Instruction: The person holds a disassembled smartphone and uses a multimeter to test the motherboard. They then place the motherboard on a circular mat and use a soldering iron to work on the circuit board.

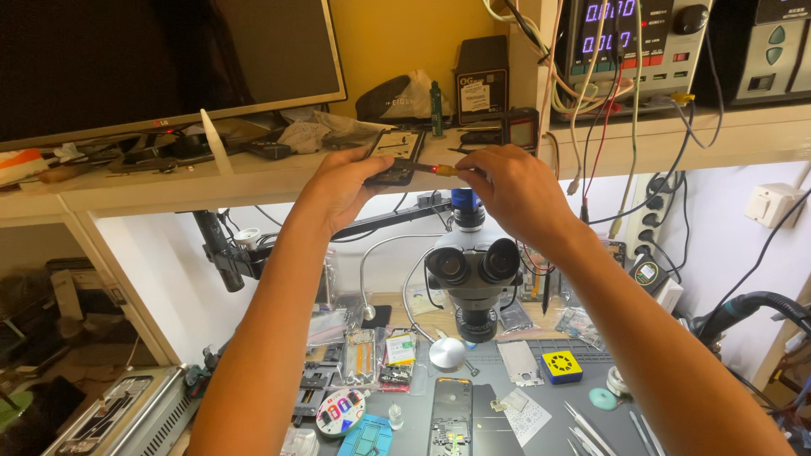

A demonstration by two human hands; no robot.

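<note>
My left hand (342, 181) is raised to shelf height and grips a small dark phone-like device (397, 152), tilted with its open side toward me. My right hand (511, 190) pinches a thin probe (439, 170) with a yellowish grip and a red tip, and the tip touches the lower edge of the device. Both hands hover above the grey stereo microscope (473, 270). The fingers under the device are hidden.
A dark monitor (160, 59) stands on the shelf at left. A bench power supply (629, 42) with trailing cables sits at the upper right. On the mat below lie an opened phone (450, 415), several tweezers (591, 431), a yellow square part (562, 366) and small boards.
</note>
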